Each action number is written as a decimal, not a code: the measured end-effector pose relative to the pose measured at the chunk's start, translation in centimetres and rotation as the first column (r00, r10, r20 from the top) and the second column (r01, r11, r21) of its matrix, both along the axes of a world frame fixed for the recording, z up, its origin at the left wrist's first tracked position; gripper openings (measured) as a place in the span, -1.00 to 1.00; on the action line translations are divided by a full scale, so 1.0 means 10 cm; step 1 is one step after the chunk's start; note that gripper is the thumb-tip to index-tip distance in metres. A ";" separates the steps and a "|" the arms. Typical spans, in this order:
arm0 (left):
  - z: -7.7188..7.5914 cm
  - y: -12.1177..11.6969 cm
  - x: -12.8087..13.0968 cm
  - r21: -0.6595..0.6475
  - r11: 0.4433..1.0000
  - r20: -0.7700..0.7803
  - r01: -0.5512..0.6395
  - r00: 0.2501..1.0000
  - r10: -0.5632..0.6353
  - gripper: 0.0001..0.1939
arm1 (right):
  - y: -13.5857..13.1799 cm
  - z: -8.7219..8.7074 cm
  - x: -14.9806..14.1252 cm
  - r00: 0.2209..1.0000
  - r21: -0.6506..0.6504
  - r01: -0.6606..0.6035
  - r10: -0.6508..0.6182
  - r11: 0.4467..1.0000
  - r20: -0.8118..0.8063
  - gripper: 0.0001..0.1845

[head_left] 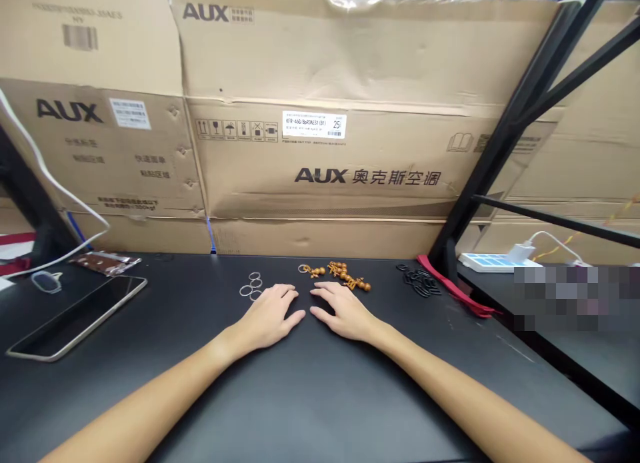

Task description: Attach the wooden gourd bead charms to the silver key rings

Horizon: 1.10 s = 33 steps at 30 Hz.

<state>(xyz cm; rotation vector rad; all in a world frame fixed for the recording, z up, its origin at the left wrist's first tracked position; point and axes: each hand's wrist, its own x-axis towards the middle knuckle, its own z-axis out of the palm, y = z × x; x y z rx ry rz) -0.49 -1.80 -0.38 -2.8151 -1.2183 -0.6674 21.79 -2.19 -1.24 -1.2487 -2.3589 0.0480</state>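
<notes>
My left hand [273, 316] lies palm down on the black table [320, 403], fingers apart and holding nothing. Just beyond its knuckles are several silver key rings [245, 290], one partly hidden by the hand. Flat on the table to the right, my right hand [345, 312] also has its fingers apart with nothing in them. Past its fingertips lies a small pile of brown gourd-shaped pendants [341, 271]. One more gourd pendant [317, 272], with a ring on it, sits left of that pile. Several black loops [423, 282] lie farther right.
A smartphone [80, 318] rests at the left, with a brown packet [106, 262] behind it and a white cable [47, 173] above. A red strap [455, 288] lies by the black metal frame [480, 176]. Cardboard [370, 70] walls the back; a white power strip [493, 262] is beyond the frame.
</notes>
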 end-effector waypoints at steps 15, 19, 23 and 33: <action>-0.01 0.00 0.00 0.029 1.000 -0.030 -0.001 1.000 0.002 -0.57 | 0.01 -0.03 0.01 1.000 -0.098 0.009 -0.008 0.995 0.018 -0.48; -0.01 0.00 0.00 0.038 0.999 -0.043 0.001 0.999 0.000 -0.57 | 0.01 -0.03 0.01 1.000 -0.092 0.011 -0.009 0.996 0.018 -0.48; -0.01 0.01 0.00 0.027 1.000 -0.049 -0.001 0.999 0.002 -0.56 | 0.02 -0.03 0.01 1.000 -0.090 0.008 -0.006 0.996 0.024 -0.48; 0.01 -0.01 0.01 0.021 1.000 -0.058 -0.004 0.998 0.005 -0.55 | 0.01 -0.03 0.02 1.000 -0.092 0.010 -0.007 0.996 0.024 -0.48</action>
